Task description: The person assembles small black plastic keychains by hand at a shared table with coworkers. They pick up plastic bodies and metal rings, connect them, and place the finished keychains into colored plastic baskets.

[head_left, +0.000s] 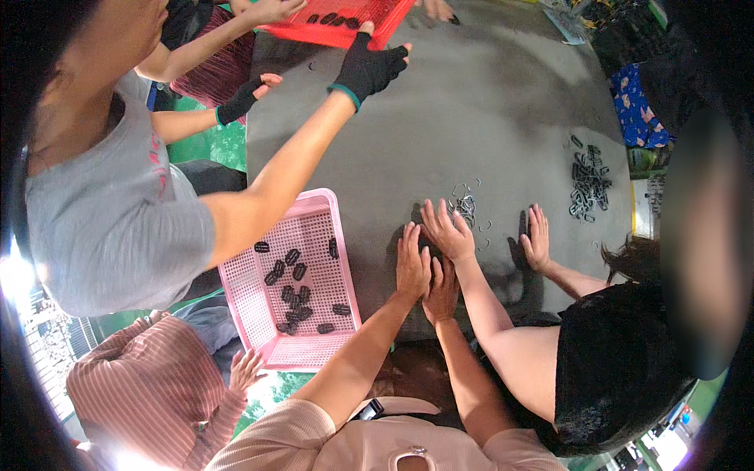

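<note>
My left hand [412, 265] lies flat on the grey table, fingers stretched away from me, with nothing visible in it. Close beside it on the right, my right hand [441, 290] also rests flat, its thumb side near my left hand. A co-worker's hand [448, 232] reaches in from the right just beyond my right hand and seems to touch or overlap its fingertips. Past that hand is a small heap of bent silver metal clips [463, 204], with a few loose ones around it. My hands touch none of these clips.
Left of me stands a pink perforated basket [343, 259] holding several small black pieces. A red basket [377, 35] with similar pieces is at the far edge, near a co-worker's black-gloved hand [369, 72]. Dark oblong rings [589, 184] are heaped at the right. Co-workers stand on both sides.
</note>
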`<control>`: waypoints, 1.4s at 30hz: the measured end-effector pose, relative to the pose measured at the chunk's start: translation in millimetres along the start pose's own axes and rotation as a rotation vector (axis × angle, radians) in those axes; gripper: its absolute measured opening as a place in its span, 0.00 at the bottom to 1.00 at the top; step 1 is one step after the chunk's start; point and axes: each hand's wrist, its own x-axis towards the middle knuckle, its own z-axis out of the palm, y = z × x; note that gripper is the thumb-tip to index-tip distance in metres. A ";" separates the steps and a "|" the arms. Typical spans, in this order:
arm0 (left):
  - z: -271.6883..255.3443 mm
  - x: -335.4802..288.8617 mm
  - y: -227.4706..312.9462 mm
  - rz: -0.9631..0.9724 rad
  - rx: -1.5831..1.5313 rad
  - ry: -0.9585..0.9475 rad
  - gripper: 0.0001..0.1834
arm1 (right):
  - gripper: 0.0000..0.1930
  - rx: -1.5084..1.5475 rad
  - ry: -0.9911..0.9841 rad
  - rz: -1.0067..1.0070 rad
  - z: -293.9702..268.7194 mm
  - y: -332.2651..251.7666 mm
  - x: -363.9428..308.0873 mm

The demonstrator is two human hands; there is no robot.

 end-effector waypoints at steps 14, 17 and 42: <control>-41.3 8.3 37.5 -0.021 -0.168 0.178 0.26 | 0.31 0.112 -0.355 0.048 -1.9 -34.0 17.0; -59.3 -8.3 48.8 0.034 -0.181 0.148 0.26 | 0.33 -0.041 -0.466 -0.015 -8.3 -35.8 17.3; -118.6 -62.2 28.9 -0.090 -0.152 0.058 0.21 | 0.30 0.032 -0.434 -0.234 7.5 -40.9 42.8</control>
